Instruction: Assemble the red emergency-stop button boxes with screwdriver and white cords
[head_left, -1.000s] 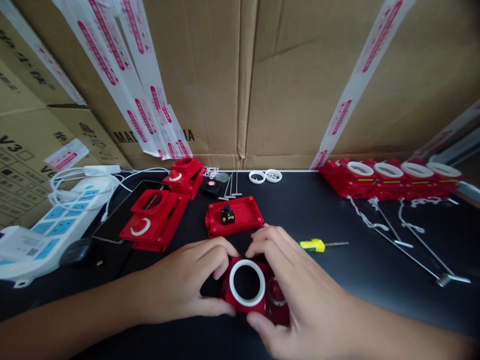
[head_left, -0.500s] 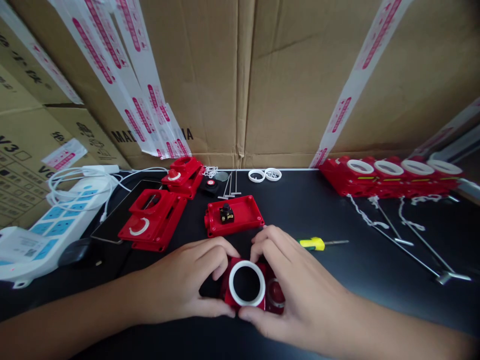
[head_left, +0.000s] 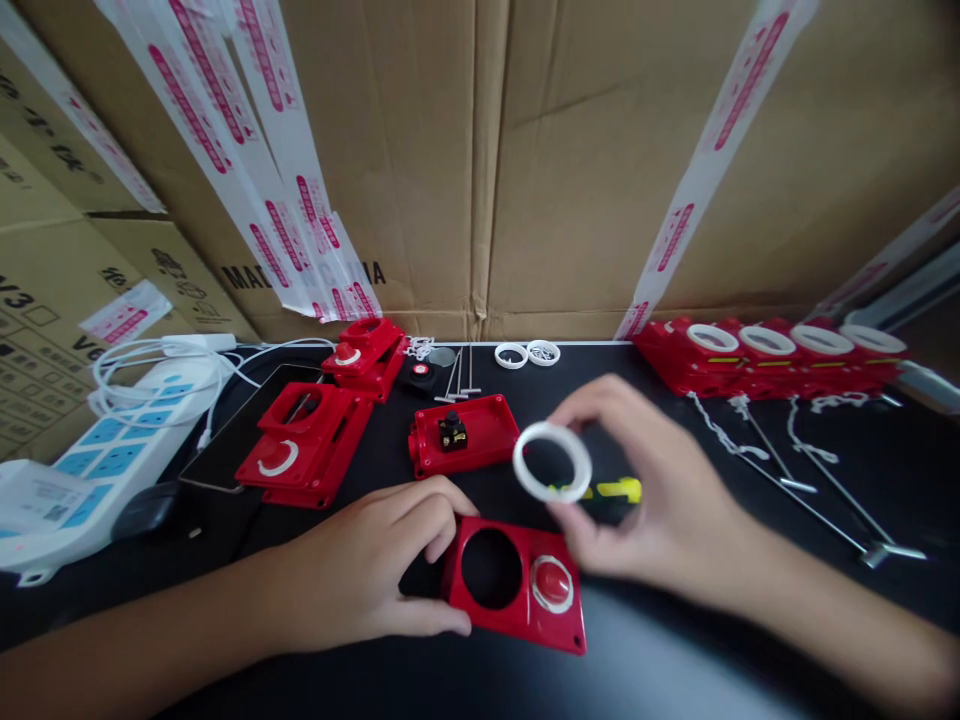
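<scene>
My left hand (head_left: 405,560) grips the left end of a red plastic cover (head_left: 517,622), which has a large round hole and a red button inside a white ring at its right. Above the cover's right side, my right hand (head_left: 637,480) pinches a white plastic ring (head_left: 528,480) between thumb and fingers, clear of the hole. Just behind the cover lies an open red box (head_left: 491,430) with a black switch block (head_left: 452,432) inside. A yellow and black screwdriver (head_left: 619,490) is partly hidden behind the ring and my right hand.
Red housings (head_left: 337,470) and a white power strip (head_left: 112,450) occupy the left. Assembled red boxes (head_left: 772,375) with white rings, cords and metal T-bars (head_left: 892,553) stand at right. Small white dishes (head_left: 511,356) sit near the cardboard (head_left: 600,180) at the back.
My right hand has lifted the white ring off the red cover and moved it up and right, uncovering the hole and button. My left hand stays on the cover.
</scene>
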